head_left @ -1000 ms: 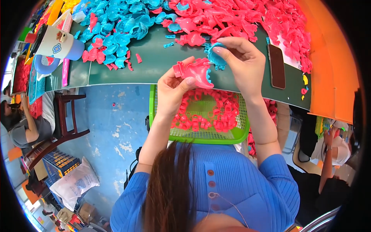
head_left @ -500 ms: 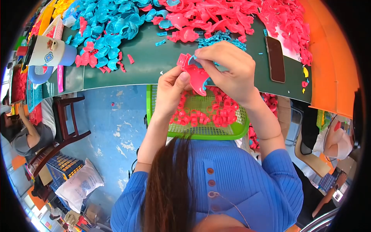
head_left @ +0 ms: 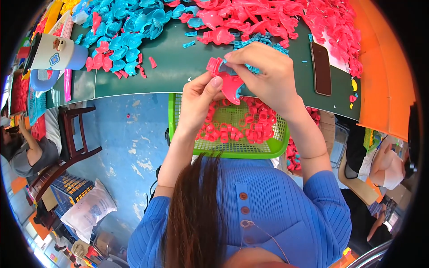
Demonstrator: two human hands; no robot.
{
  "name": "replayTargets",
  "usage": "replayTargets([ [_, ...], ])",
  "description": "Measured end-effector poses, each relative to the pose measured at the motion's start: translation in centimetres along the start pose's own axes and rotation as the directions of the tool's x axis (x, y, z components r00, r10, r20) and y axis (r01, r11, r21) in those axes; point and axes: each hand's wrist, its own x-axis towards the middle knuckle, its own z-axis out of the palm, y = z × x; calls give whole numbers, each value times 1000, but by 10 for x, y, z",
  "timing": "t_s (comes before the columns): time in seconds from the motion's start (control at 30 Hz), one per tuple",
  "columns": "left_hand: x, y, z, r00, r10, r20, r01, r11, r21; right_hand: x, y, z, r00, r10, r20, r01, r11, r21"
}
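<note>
Above the table's near edge, my left hand [head_left: 199, 100] pinches a pinkish-red curved plastic piece [head_left: 232, 88] between thumb and fingers. At its upper end is a small ring-like red part [head_left: 214, 65]. My right hand [head_left: 268, 71] is closed at the piece's upper right side, thumb and forefinger pressed on a blue plastic part [head_left: 225, 68] set against the red. A blue edge also shows lower down, beside the red tip. The right fingertips hide part of the join. Below both hands stands a green basket [head_left: 286, 145] holding many small red ring-shaped pieces [head_left: 232, 132].
On the green table [head_left: 165, 67] lie heaps of blue cup-like pieces [head_left: 129, 27] and red pieces [head_left: 250, 18]. A phone [head_left: 321, 69] lies at right, a mug [head_left: 56, 53] at left. An orange panel [head_left: 384, 67] borders the right. A wooden chair [head_left: 80, 134] and co-worker [head_left: 31, 152] are at left.
Both hands keep their hold on the red piece, which has tilted slightly. The view has shifted a little; the heaps and basket otherwise look the same.
</note>
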Motion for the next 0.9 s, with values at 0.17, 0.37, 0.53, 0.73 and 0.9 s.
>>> replayTargets([
  [0.17, -1, 0, -2, 999, 19, -33, -18, 999, 34, 6, -7, -4, 998, -60, -30, 60, 998, -10],
  [0.37, -1, -1, -1, 998, 38, -50, -37, 999, 22, 4, -5, 3, 996, -87, -3, 87, 996, -30],
  [0.53, -1, -1, -2, 998, 11, -66, -11, 1000, -2, 3, -3, 5, 996, -78, 32, 79, 996, -37],
  [0.73, -1, 1, -4, 996, -12, -84, 14, 1000, 23, 5, 3, 6, 977, -203, 64, 207, 976, -70],
  [0.9, 0, 8, 0, 997, -40, -64, 40, 999, 1, 3, 6, 8, 976, -207, 62, 210, 976, -50],
])
